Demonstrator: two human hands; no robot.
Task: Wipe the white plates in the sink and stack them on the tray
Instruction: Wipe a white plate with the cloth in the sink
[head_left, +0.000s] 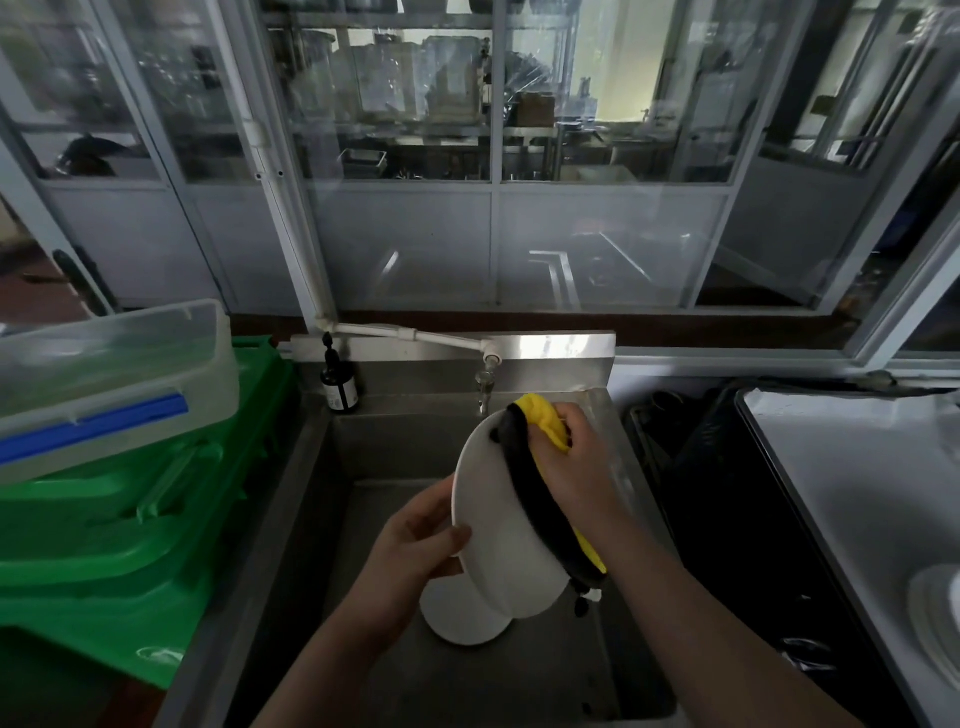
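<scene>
Above the steel sink (400, 447) I hold a white plate (498, 525) tilted on edge. My left hand (415, 540) grips its left rim, thumb on the face. My right hand (582, 467) holds a yellow and black cloth (540, 467) pressed against the plate's upper right face; the cloth hangs down along the right rim. Another white plate (462, 618) lies on the sink floor below, partly hidden by the held plate. At the right, a white tray (831, 467) carries a stack of plates (940, 623) at the frame edge.
A tap (485, 387) hangs just behind the plate. A dark bottle (338, 389) stands at the sink's back left corner. Green crates (130, 540) with a clear plastic box (104, 379) on top stand left. A dark gap (701, 499) separates sink and tray. Glass windows behind.
</scene>
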